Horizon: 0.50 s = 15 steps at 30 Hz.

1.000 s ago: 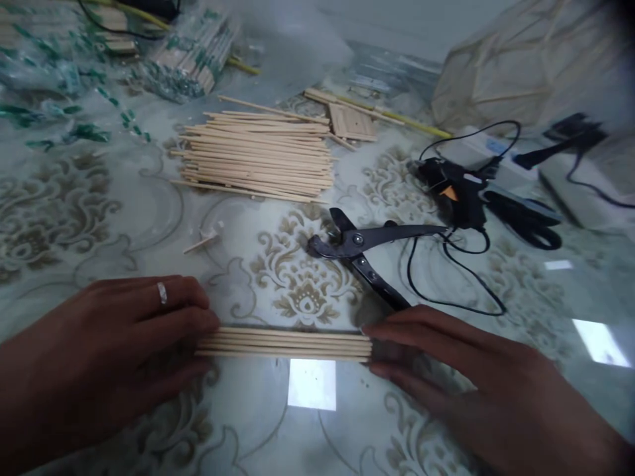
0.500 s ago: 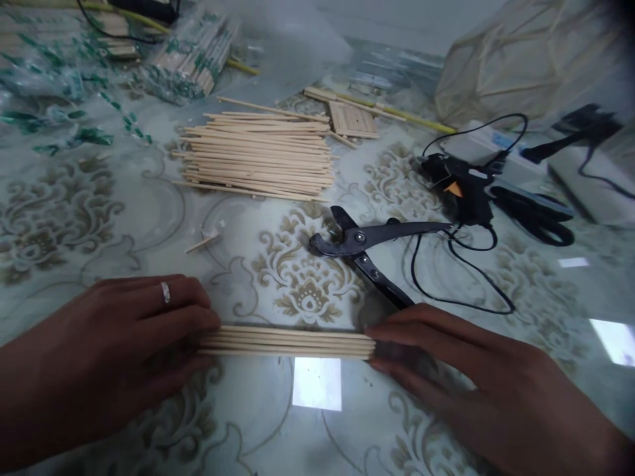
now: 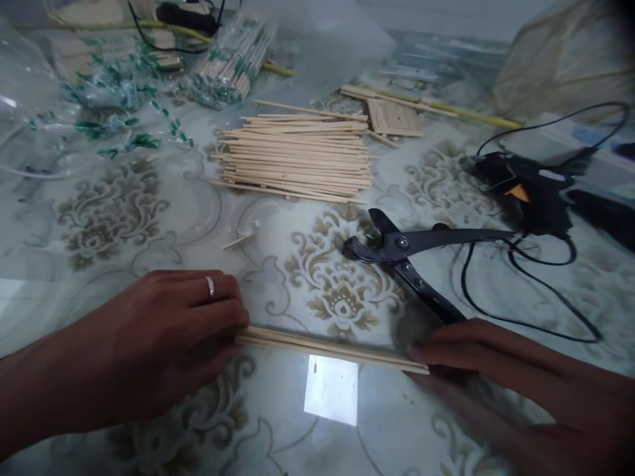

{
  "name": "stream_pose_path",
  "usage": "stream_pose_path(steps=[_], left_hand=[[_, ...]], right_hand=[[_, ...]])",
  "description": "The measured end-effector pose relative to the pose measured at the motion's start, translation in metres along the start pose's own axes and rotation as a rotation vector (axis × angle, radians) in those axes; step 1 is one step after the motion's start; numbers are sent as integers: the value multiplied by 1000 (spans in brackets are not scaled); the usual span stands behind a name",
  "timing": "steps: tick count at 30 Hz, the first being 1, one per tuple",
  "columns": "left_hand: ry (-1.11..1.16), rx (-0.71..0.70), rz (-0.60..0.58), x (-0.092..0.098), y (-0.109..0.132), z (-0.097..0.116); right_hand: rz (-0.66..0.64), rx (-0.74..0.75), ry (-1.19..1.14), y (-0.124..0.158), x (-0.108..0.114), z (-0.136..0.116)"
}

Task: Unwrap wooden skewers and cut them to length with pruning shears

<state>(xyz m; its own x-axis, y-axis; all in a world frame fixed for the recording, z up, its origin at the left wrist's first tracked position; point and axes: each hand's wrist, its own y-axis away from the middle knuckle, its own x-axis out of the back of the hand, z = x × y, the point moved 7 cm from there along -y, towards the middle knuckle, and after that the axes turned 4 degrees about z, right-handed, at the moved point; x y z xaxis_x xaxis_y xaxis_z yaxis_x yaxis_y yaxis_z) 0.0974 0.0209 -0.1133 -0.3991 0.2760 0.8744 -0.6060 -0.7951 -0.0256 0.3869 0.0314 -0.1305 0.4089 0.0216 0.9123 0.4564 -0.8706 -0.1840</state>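
A thin bundle of several wooden sticks (image 3: 327, 349) lies across the front of the patterned table, slanting down a little to the right. My left hand (image 3: 183, 330), with a ring on one finger, is closed around the bundle's left end. At the other end, the fingers of my right hand (image 3: 496, 383) sit about the stick tips; motion blurs the thumb side. Beyond that hand lie black-handled pliers (image 3: 397, 241), jaws apart. Further back is a large pile of loose wooden sticks (image 3: 297, 158).
A black glue gun (image 3: 530, 188) and its looping cable lie at right. Behind the pile are a small panel of joined sticks (image 3: 394, 119) and a plastic-wrapped stick pack (image 3: 231, 63). Crumpled plastic wrappers (image 3: 114, 86) cover the back left. A short stick piece (image 3: 238, 240) lies mid-table.
The view has shifted, so the table's things appear further right. The bundle now tilts down to the right and looks narrower. My right hand has moved right and blurs.
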Motion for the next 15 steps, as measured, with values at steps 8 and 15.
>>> stream_pose_path(steps=[8, 15], left_hand=[[-32, -47, 21, 2, 0, 2], [-17, -128, 68, 2, -1, 10]], right_hand=[[11, 7, -23, 0, 0, 3], [-6, -7, -78, -1, 1, -6]])
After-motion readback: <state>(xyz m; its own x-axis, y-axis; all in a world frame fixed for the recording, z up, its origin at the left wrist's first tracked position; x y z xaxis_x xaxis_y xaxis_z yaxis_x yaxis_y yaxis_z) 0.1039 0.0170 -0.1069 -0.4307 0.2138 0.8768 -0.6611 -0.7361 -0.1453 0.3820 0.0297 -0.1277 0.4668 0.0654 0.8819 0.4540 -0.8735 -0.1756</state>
